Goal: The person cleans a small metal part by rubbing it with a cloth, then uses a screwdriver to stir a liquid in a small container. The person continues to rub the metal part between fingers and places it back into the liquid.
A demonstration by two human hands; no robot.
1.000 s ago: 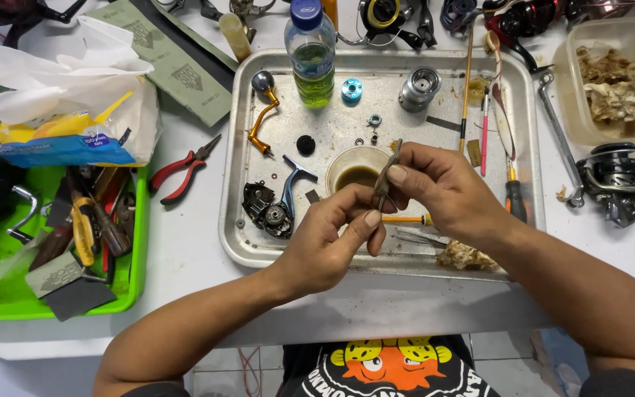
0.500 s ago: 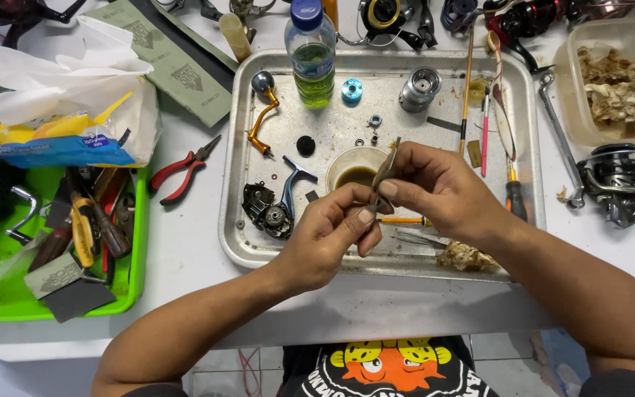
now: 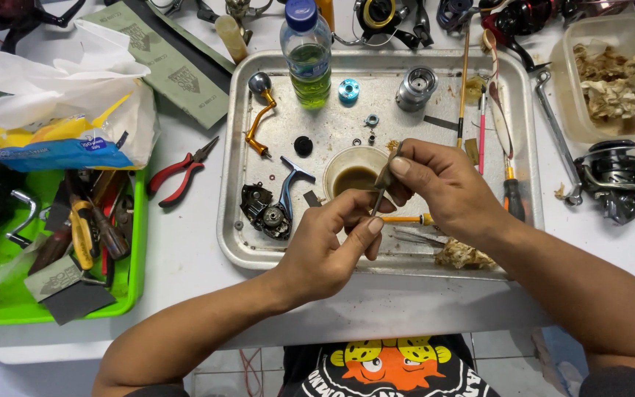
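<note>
Head view: over the dented metal tray [image 3: 259,250] on the white counter [image 3: 185,257], the left hand [image 3: 328,250] pinches the lower end of a thin grey metal rod [image 3: 381,197]; the right hand [image 3: 446,187] closes its grip on a small brownish pad [image 3: 387,175] wrapped against the rod's top. Short, even strokes with a steady pinch would suit. Just behind sits a cream plastic cup of murky brown liquid [image 3: 354,176].
</note>
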